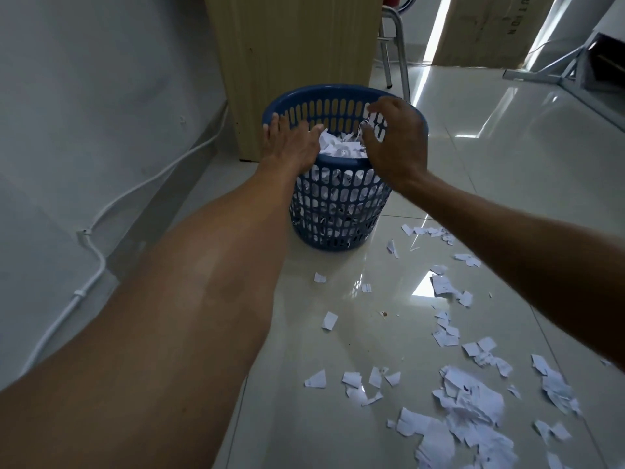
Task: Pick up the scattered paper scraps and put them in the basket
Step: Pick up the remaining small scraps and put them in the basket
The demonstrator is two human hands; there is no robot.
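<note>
Hands both up over the basket (334, 211), so this reads as the drop step, not a pick. Left hand (291, 143) lies flat, fingers straight and spread, palm down across the near-left rim with fingertips reaching the far-left rim. It grips nothing, and is likely there to steady the light plastic tub so it doesn't tip or slide on the glossy floor (507, 157). Right hand (399, 140) hovers above the right side of the opening, fingers curled, with white paper scraps (371, 122) showing between thumb and fingers. Looks like a pinch on a small bunch, held inside the rim line so anything let go falls in, not outside. The basket stands upright close to a wooden panel (294, 45) and is already packed with paper nearly to the rim, white showing through the slots. Plenty of scraps left on the floor, mostly near and to the right: thickest pile (473, 401) at lower right, a few loners mid-tile. Judgement: roughly half done; basket capacity may be the limit, and the heap might need pressing down.
</note>
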